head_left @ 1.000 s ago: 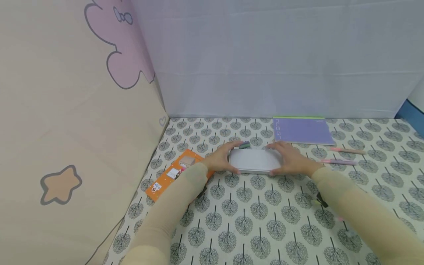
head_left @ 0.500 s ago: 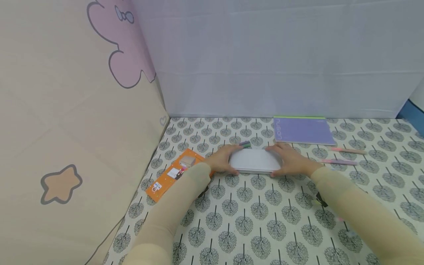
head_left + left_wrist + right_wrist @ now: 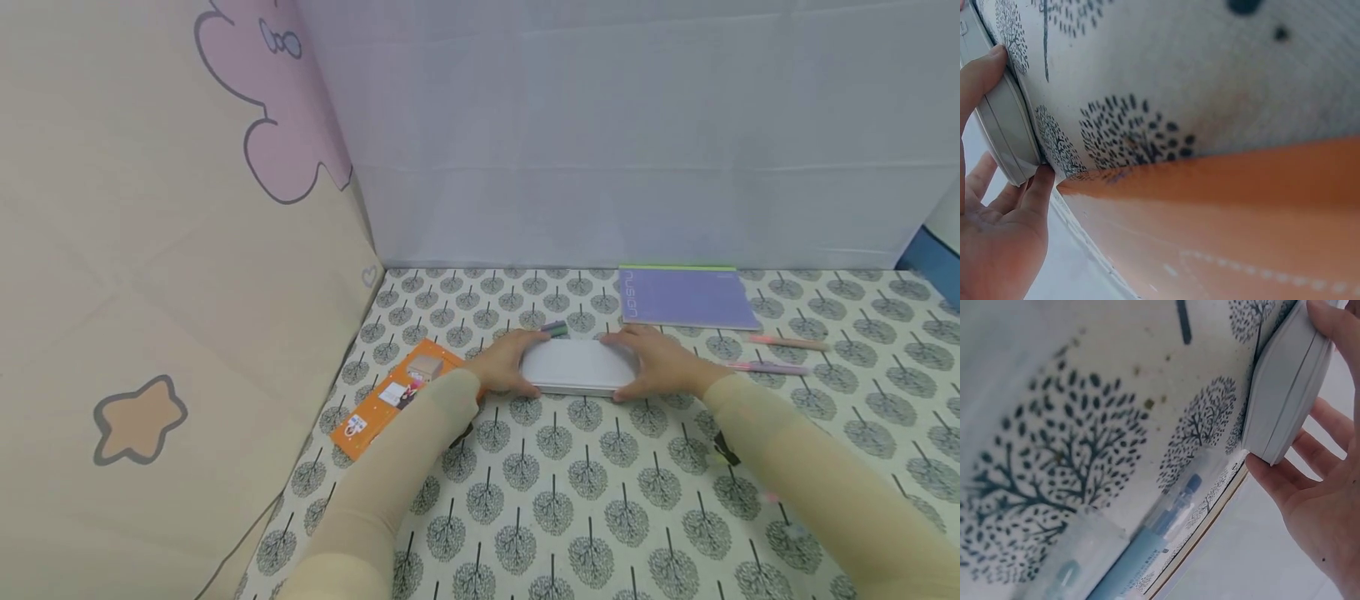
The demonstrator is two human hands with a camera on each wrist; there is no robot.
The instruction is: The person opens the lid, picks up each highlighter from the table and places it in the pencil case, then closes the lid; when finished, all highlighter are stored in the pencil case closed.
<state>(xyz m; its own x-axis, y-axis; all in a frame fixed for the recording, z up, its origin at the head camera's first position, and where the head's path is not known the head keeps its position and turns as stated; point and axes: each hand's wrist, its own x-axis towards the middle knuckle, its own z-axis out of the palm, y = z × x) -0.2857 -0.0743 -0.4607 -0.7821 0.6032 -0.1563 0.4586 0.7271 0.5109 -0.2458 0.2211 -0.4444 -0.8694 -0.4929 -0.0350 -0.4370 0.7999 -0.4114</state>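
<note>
A flat white case (image 3: pixel 577 364) with a seam along its side lies on the tree-patterned tablecloth, in the middle of the head view. My left hand (image 3: pixel 507 363) grips its left end, thumb at the near side and fingers at the far side. At the opposite end, my right hand (image 3: pixel 656 363) holds it the same way. The left wrist view shows the case's rounded end (image 3: pixel 1007 125) between thumb and fingertips. In the right wrist view, the other end (image 3: pixel 1285 387) sits between the right thumb and fingers.
An orange printed folder (image 3: pixel 375 414) lies left, partly under my left forearm. Behind the case are small green and grey sticks (image 3: pixel 555 329). A purple notebook (image 3: pixel 686 296) lies at the back right. Two pens, one orange (image 3: pixel 791 342) and one purple (image 3: pixel 768 367), lie right.
</note>
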